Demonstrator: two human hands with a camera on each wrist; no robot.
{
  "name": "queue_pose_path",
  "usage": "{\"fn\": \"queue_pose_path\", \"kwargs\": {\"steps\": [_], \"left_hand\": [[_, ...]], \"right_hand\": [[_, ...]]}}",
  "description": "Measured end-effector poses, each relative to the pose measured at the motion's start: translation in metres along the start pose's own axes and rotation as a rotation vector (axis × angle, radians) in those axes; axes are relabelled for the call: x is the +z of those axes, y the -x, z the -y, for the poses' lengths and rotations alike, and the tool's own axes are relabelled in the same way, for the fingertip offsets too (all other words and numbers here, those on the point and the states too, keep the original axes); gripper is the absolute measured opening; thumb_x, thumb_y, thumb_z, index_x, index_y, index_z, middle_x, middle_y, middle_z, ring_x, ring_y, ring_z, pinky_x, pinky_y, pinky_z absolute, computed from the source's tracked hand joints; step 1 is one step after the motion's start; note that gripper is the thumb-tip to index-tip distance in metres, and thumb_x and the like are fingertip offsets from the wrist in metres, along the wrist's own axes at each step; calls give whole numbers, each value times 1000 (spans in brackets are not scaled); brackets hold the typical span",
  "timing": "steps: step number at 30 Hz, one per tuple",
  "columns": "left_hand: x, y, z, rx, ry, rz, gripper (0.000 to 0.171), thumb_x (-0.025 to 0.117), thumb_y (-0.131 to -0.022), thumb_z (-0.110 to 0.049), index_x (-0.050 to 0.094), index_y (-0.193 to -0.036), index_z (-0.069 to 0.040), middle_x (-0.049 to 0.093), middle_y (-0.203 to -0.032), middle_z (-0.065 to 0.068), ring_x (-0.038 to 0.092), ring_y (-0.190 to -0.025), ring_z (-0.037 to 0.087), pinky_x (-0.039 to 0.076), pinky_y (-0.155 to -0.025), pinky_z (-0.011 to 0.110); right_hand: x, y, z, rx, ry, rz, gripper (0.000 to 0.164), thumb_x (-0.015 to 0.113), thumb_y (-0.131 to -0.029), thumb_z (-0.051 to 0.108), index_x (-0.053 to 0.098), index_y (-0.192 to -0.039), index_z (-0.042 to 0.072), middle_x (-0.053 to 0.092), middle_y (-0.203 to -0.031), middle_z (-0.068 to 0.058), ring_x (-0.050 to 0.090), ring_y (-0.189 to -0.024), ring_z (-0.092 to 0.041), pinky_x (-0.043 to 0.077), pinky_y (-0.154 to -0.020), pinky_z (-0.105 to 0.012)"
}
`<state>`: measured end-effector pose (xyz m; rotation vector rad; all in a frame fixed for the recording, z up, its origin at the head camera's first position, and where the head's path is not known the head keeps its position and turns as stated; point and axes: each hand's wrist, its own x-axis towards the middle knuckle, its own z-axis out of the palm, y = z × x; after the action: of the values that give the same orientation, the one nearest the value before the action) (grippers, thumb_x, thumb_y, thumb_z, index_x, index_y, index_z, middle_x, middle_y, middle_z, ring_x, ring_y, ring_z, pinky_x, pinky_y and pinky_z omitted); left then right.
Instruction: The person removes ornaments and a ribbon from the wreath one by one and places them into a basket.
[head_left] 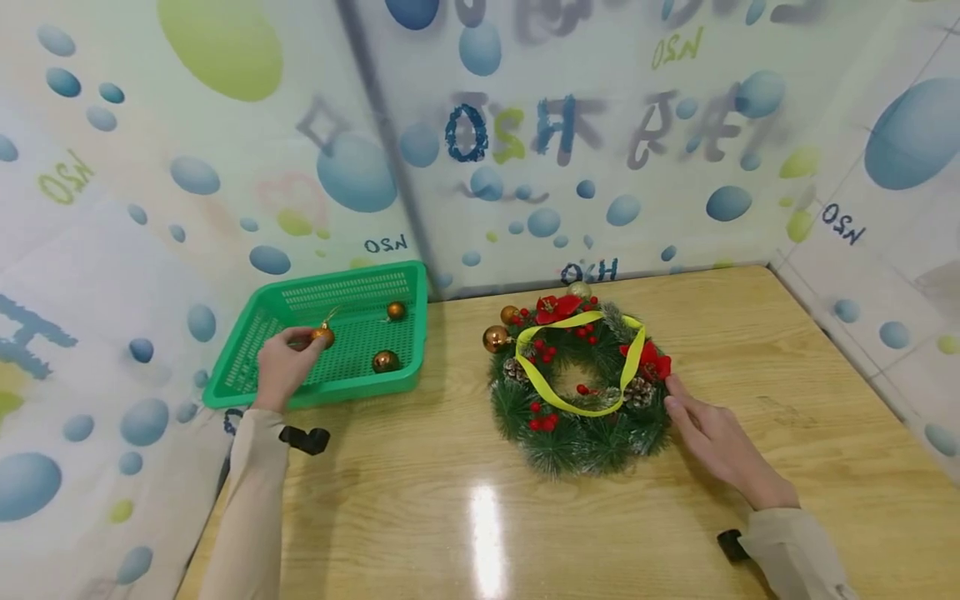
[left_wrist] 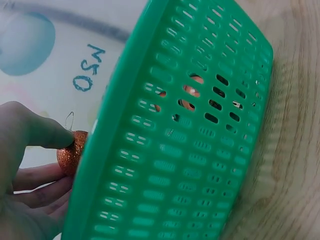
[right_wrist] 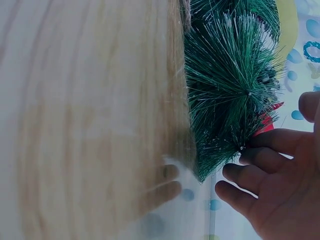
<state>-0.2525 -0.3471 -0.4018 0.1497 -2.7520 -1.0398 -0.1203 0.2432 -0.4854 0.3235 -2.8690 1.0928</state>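
Note:
My left hand [head_left: 282,367] pinches a glittery copper-orange Christmas ball [head_left: 323,336] with a thin hanging loop on top, over the near part of a green plastic basket [head_left: 416,375]. In the left wrist view the same ball [left_wrist: 71,154] shows between thumb and fingers, partly behind the basket's rim. My right hand [head_left: 723,437] is at the right edge of a green Christmas wreath [head_left: 555,450], its fingers extended against the needles. Red flowers, berries, pinecones and several balls decorate the wreath, and a yellow ribbon [head_left: 536,379] lies in a loop across its top.
Two more copper balls, one at the back [head_left: 396,310] and a shiny one in front [head_left: 386,361], lie inside the basket. Basket and wreath stand on a wooden table [head_left: 420,483]. A patterned sheet [head_left: 495,225] with bubbles hangs close behind the table's far edge.

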Motion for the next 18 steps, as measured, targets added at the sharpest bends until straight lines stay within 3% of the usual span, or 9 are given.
{"fn": "queue_pose_path", "kwargs": {"steps": [12,18], "left_hand": [[0,-9,6,-48,-26,38,53,56,-103,-33,55,-140,6,59,-134,32,59,-121,44,53,-97,58],[-3,-10,8,-57,5,49,55,54,-104,-33,51,-144,5,55,-140,31,54,-128,45,50,-102,59]], "right_hand": [[0,0,2,11,-1,7,56,35,-112,33,33,-154,-4,35,-159,-24,44,-138,-46,37,-107,-61],[-1,1,2,10,-8,8,56,35,-112,33,32,-155,-4,34,-159,-25,46,-137,-46,38,-107,-61]]}}
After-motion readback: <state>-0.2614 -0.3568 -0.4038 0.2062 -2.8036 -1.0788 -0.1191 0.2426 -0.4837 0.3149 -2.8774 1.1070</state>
